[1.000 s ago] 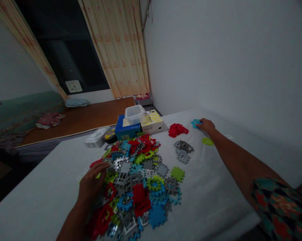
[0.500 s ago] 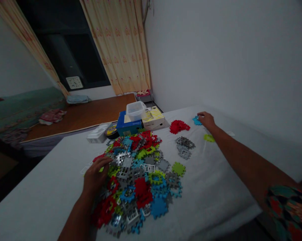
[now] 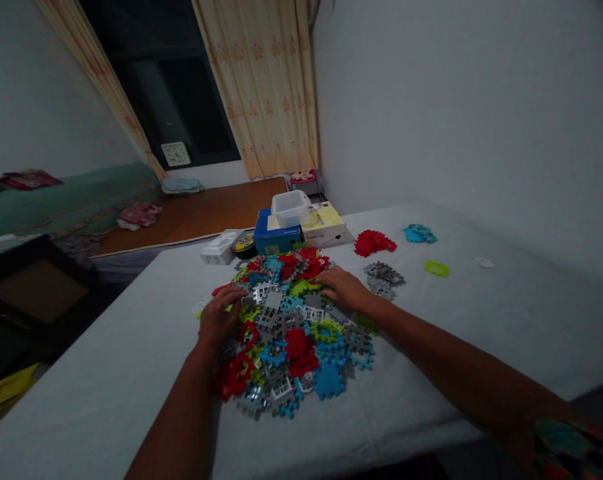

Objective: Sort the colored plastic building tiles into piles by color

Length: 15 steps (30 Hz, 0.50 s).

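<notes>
A heap of interlocking toy tiles [image 3: 297, 347] in red, blue, lime green, grey and white is spread over the white-covered table. My left hand [image 3: 220, 317] rests at the heap's left edge, its fingers bent loosely and apart, with no tile visible in them. From the right, my right hand [image 3: 345, 288] reaches onto the heap's far right side. Its fingers are apart and its tips touch the tiles near a lime green tile [image 3: 304, 287]. Right of the heap lie separate piles: red tiles [image 3: 374, 243], grey tiles [image 3: 383, 277] and blue tiles [image 3: 419, 233].
A single lime green tile [image 3: 436, 268] and a white piece [image 3: 484, 263] lie on the right of the table. Behind the heap stand a blue box [image 3: 276, 237], a clear plastic tub [image 3: 290, 208], a yellow-and-white box [image 3: 326, 223], a white container [image 3: 221, 247] and a round black tin [image 3: 245, 247].
My right hand has let go of a blue tile at the blue pile and moved left to the heap. My left hand stays at the heap's left edge. The view has shifted.
</notes>
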{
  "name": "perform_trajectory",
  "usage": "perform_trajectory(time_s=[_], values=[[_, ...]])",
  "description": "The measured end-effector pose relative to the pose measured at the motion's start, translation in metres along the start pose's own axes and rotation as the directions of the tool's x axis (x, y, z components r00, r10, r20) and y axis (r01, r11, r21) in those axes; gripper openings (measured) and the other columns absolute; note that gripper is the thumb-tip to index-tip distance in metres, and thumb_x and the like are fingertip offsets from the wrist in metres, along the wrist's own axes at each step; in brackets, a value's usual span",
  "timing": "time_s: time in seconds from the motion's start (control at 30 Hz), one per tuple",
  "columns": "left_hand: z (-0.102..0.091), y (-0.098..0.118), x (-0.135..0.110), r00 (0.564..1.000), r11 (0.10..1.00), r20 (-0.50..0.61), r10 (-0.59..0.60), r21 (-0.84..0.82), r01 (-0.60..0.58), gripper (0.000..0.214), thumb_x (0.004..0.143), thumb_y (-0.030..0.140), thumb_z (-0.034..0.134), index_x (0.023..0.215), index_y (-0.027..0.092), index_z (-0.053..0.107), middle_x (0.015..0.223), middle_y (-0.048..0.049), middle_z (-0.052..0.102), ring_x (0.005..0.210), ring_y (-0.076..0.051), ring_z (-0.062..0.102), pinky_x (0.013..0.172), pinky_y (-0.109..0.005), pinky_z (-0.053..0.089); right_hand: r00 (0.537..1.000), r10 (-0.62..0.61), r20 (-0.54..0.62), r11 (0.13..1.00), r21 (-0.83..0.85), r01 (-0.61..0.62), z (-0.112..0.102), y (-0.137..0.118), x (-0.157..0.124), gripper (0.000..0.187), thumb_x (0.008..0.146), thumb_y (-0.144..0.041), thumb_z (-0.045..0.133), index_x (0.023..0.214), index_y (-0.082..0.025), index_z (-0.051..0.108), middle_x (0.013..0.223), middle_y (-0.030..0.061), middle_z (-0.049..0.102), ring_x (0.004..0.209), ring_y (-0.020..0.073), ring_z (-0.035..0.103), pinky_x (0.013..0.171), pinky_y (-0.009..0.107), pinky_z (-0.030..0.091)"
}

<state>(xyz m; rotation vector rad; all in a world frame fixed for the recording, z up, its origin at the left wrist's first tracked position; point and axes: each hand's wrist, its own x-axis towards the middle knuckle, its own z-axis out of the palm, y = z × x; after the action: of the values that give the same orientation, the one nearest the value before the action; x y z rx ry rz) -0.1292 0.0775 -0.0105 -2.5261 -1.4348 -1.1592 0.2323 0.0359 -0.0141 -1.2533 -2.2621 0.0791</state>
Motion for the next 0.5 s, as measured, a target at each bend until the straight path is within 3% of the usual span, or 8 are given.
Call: perform_trajectory(time_s=[0.13, 0.3, 0.4, 0.5], values=[[0.0025, -0.0022, 0.0005, 1.0, 1.0, -0.002, 0.0, 0.009, 0.0, 0.025, 0.086, 0.029, 0.05, 0.091, 0.025, 0.075, 0.103, -0.0036, 0.075, 0.101, -0.02, 0.068, 0.09, -0.037, 0.056, 1.0, 0.004, -0.012, 0.998, -0.063, -0.005, 0.0037, 0.0039, -0.0031, 0.017, 0.093, -0.021, 0.06, 0.107, -0.02, 0.069, 0.11, 0.0088, 0.071, 0.101, 0.0227, 0.06, 0.092, 0.038, 0.045], [0.0041, -0.0006, 0.001, 1.0, 1.0, 0.012, 0.006, -0.009, -0.006, 0.025, 0.086, 0.029, 0.051, 0.09, 0.026, 0.075, 0.101, -0.0031, 0.074, 0.101, -0.02, 0.068, 0.093, -0.038, 0.055, 0.999, -0.044, -0.028, 0.996, -0.084, 0.042, 0.0021, 0.005, -0.0087, 0.031, 0.091, -0.018, 0.061, 0.122, -0.021, 0.065, 0.128, 0.0097, 0.064, 0.116, 0.0248, 0.053, 0.098, 0.042, 0.042], [0.0029, 0.0012, 0.0007, 1.0, 1.0, 0.01, -0.011, -0.013, 0.011, 0.025, 0.086, 0.03, 0.05, 0.09, 0.026, 0.075, 0.102, -0.0027, 0.075, 0.103, -0.02, 0.067, 0.093, -0.038, 0.055, 0.998, -0.061, 0.006, 0.997, -0.057, 0.061, 0.0016, 0.0057, -0.0084, 0.027, 0.092, -0.02, 0.06, 0.117, -0.022, 0.067, 0.12, 0.0087, 0.067, 0.114, 0.0243, 0.054, 0.1, 0.043, 0.041], [0.001, 0.0013, 0.0001, 1.0, 1.0, 0.003, -0.012, -0.001, 0.012, 0.026, 0.086, 0.03, 0.05, 0.092, 0.025, 0.075, 0.105, -0.0031, 0.074, 0.102, -0.02, 0.068, 0.092, -0.037, 0.055, 0.996, -0.077, -0.049, 0.997, 0.005, 0.077, -0.0023, 0.0061, -0.0085, 0.023, 0.095, -0.023, 0.057, 0.114, -0.022, 0.069, 0.115, 0.009, 0.07, 0.109, 0.0235, 0.058, 0.098, 0.042, 0.043]])
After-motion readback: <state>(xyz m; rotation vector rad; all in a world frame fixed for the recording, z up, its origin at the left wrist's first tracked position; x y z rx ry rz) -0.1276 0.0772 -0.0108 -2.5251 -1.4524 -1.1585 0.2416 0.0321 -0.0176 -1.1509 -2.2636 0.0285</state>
